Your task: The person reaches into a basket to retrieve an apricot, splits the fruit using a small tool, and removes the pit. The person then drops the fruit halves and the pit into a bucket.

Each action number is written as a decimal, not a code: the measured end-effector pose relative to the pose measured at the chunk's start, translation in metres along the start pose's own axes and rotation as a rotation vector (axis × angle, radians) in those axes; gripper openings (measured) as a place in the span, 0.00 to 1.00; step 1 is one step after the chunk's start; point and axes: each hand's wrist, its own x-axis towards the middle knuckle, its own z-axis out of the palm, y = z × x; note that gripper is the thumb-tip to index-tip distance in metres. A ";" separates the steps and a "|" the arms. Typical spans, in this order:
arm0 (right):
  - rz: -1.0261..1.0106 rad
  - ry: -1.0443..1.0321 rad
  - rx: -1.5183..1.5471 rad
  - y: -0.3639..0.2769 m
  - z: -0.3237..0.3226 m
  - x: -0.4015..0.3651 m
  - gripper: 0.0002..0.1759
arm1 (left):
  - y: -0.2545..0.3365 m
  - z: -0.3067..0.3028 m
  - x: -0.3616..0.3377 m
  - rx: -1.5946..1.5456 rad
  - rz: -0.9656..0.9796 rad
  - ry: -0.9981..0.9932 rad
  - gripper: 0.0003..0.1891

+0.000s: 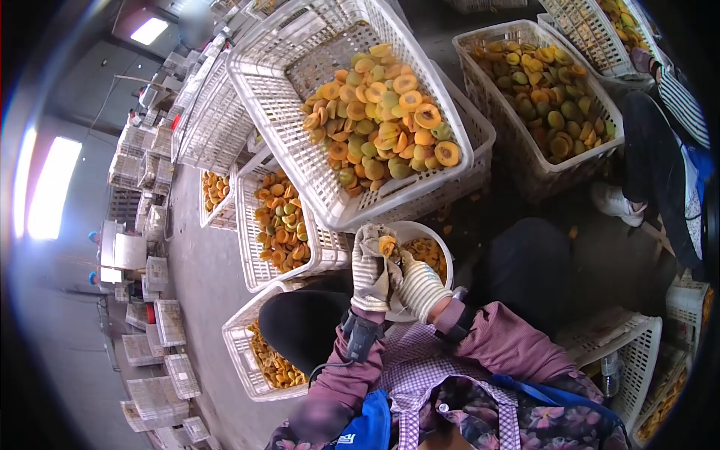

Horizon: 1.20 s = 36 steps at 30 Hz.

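My left hand [369, 271], in a dirty striped work glove, is closed around an orange apricot [387, 246]. Close against it is my right hand [420, 285], also gloved, with its fingers curled in at the fruit; what they grip is hidden. Both hands are above the near side of a white bucket [448, 259] that has orange fruit pieces [426, 253] inside. Just beyond them, a large white plastic crate [289, 150] tilts toward me, with a heap of halved and whole apricots [382, 120] in it.
More apricot crates stand at left, including one crate [251, 262] and a lower crate [244, 360] beside my knee. Another full crate [480, 82] is at upper right. A person [660, 150] sits at the right edge. Crate stacks [142, 165] line the far left.
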 end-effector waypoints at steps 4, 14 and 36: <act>0.031 -0.025 -0.089 -0.012 -0.012 -0.003 0.27 | 0.000 0.012 -0.017 -0.123 -0.048 0.121 0.13; -0.031 0.009 0.017 -0.020 -0.014 -0.015 0.28 | 0.016 0.010 -0.023 -0.106 -0.065 0.011 0.13; -0.141 -0.110 0.255 -0.008 -0.002 -0.007 0.22 | -0.011 -0.021 -0.019 0.956 0.701 0.103 0.15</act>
